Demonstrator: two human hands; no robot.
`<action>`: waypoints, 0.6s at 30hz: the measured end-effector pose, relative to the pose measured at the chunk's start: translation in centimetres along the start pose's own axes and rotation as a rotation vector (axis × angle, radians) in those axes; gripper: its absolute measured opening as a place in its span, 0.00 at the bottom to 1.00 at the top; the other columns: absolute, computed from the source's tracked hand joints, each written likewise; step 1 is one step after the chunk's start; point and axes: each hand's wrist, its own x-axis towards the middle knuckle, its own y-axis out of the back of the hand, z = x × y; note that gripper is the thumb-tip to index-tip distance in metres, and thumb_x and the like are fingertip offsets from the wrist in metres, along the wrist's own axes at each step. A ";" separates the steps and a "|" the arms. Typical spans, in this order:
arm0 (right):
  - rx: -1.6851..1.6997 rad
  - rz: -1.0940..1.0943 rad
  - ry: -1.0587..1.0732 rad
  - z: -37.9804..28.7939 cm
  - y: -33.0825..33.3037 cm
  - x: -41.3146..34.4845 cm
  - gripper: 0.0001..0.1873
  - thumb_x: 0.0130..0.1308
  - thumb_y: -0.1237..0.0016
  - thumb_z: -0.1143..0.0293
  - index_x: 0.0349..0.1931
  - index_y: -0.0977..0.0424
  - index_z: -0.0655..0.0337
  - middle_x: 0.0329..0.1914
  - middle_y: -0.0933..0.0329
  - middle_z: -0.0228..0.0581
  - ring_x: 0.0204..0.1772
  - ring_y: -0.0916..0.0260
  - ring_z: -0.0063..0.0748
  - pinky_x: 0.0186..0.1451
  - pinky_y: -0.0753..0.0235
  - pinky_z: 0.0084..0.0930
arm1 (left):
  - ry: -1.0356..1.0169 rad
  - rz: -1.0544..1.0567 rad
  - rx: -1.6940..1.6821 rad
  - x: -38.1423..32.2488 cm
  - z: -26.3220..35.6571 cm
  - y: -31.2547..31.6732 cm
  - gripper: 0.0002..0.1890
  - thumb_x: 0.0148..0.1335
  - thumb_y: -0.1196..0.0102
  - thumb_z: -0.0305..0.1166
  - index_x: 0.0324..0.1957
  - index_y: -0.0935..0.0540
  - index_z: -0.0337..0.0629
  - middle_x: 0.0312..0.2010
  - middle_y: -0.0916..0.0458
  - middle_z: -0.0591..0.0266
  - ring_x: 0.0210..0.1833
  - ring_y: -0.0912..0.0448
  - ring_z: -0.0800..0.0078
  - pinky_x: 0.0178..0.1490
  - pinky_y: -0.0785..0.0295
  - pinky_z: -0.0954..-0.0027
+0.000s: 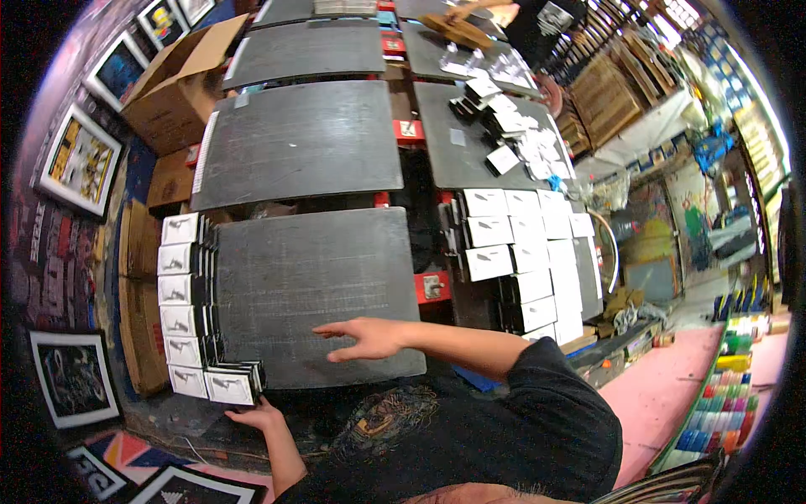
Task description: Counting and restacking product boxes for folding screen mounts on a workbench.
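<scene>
My right hand (pixel 368 338) hovers over the near grey platen board (pixel 308 283), palm down, with fingers spread and nothing in it. At the board's near left corner, my left hand (pixel 259 414) is beside a short stack of white-topped boxes (pixel 230 389). Its fingers are apart, and I cannot tell whether they touch the stack. Along the board's left edge runs a row of similar stacked boxes (pixel 178 320), white on top with a dark printed picture and black on the sides.
More white box stacks (pixel 534 287) cover the near right board. Loose white boxes (pixel 526 135) lie heaped beyond them. A person in a dark top (pixel 546 25) handles a brown cardboard piece (pixel 454 31) at the far right. An open cardboard carton (pixel 173 104) stands at left.
</scene>
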 end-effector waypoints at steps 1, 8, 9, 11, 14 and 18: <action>-0.033 0.033 0.010 -0.4 1.7 -3.7 0.42 0.69 0.52 0.42 0.74 0.45 0.62 0.72 0.37 0.60 0.73 0.38 0.56 0.74 0.38 0.41 | 0.081 0.116 0.037 -0.6 -0.5 0.3 0.49 0.64 0.65 0.72 0.77 0.51 0.50 0.78 0.53 0.57 0.80 0.54 0.58 0.77 0.55 0.51; 0.319 0.807 0.325 0.5 9.3 -30.8 0.38 0.66 0.44 0.53 0.69 0.40 0.68 0.64 0.27 0.48 0.65 0.29 0.41 0.71 0.34 0.37 | 0.394 0.003 0.707 -12.7 -8.5 0.4 0.52 0.62 0.64 0.74 0.79 0.63 0.58 0.79 0.61 0.56 0.81 0.59 0.60 0.76 0.61 0.49; 0.349 1.014 0.361 1.6 9.6 -34.7 0.37 0.66 0.44 0.55 0.68 0.38 0.70 0.62 0.26 0.48 0.65 0.28 0.42 0.71 0.34 0.38 | 0.263 -0.107 0.861 -15.6 -9.6 0.0 0.46 0.67 0.62 0.67 0.78 0.56 0.53 0.78 0.54 0.55 0.79 0.53 0.60 0.76 0.59 0.51; 0.285 1.447 0.332 4.9 11.3 -41.5 0.30 0.68 0.47 0.57 0.63 0.33 0.70 0.55 0.22 0.47 0.61 0.26 0.39 0.69 0.33 0.37 | -0.037 -0.308 0.954 -20.3 -11.8 -3.4 0.37 0.73 0.61 0.57 0.75 0.47 0.47 0.74 0.46 0.55 0.76 0.47 0.60 0.75 0.54 0.56; 0.126 1.874 0.087 13.0 14.4 -49.3 0.21 0.74 0.54 0.64 0.61 0.29 0.67 0.51 0.21 0.41 0.53 0.25 0.29 0.60 0.28 0.28 | -0.465 -0.819 0.920 -27.9 -14.2 -9.1 0.28 0.75 0.58 0.45 0.70 0.40 0.39 0.69 0.40 0.54 0.71 0.40 0.60 0.72 0.46 0.61; 0.609 1.917 -0.233 26.7 19.4 -53.5 0.23 0.71 0.50 0.55 0.61 0.27 0.59 0.52 0.22 0.36 0.47 0.26 0.27 0.52 0.28 0.25 | -0.653 -1.432 0.677 -37.7 -19.0 -17.7 0.23 0.70 0.50 0.37 0.61 0.31 0.34 0.62 0.31 0.51 0.65 0.32 0.62 0.67 0.39 0.61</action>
